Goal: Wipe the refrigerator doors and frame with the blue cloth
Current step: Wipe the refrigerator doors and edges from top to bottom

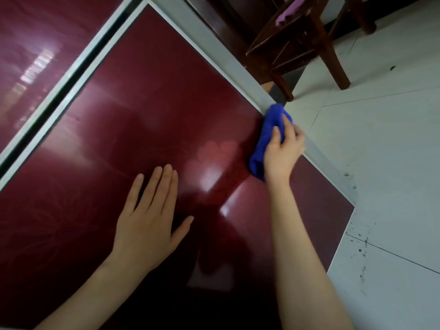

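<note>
Bunched under her right hand (282, 148), the blue cloth (266, 136) rubs the door (147, 120) edge by the frame (228, 55), left hand (150, 215) flat and bracing; the frame strip looks next.

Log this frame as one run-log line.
phase: wipe | right hand: holds blue cloth on red door edge, beside pale frame | left hand: flat on door | nearby: wooden chair

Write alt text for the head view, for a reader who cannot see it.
A person's right hand holds a bunched blue cloth against the edge of a glossy dark red refrigerator door, by its pale frame. The left hand lies flat on the door; a wooden chair stands beyond.
</note>
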